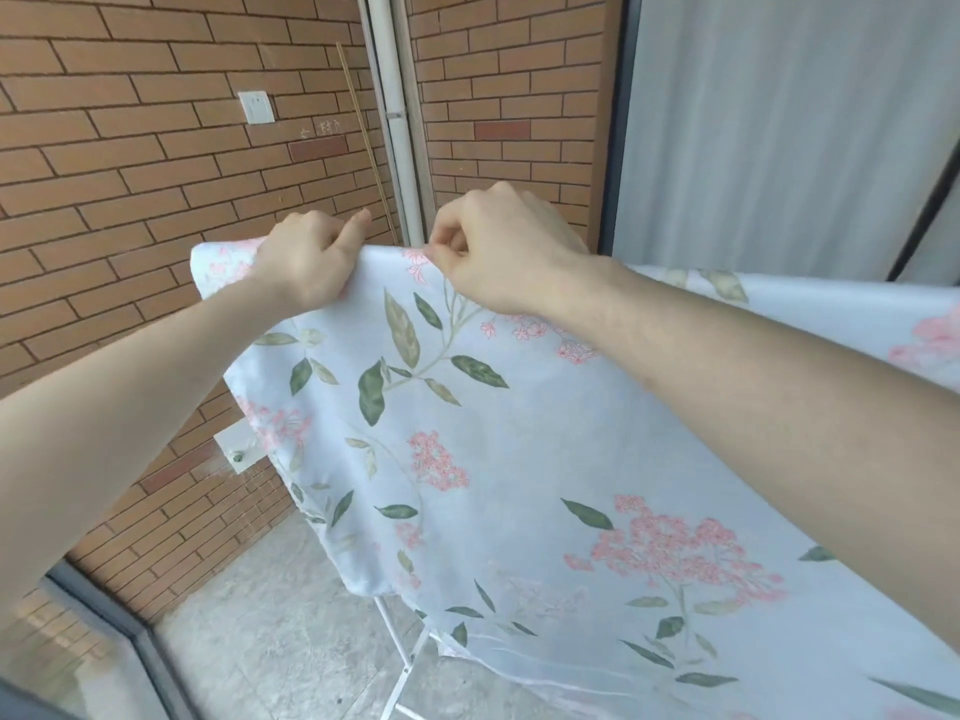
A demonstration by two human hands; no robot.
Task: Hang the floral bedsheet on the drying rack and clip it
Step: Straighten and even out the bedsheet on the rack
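Note:
The floral bedsheet [498,459], white with pink blossoms and green leaves, hangs draped over the top of a drying rack, covering most of it. Only the rack's white legs [402,662] show below the sheet's lower edge. My left hand [306,257] grips the sheet's top fold near its left end. Close beside it, my right hand [498,246] pinches the same top fold with thumb and fingers. Whether a clip sits between those fingers is hidden. The top rail of the rack is covered by cloth.
A brick wall [130,163] stands behind and to the left, with a white switch plate [256,107] and a thin stick [363,132] leaning in the corner. A white drainpipe [397,111] runs down the corner. A grey curtain [769,122] fills the right. Grey tiled floor [270,615] lies below.

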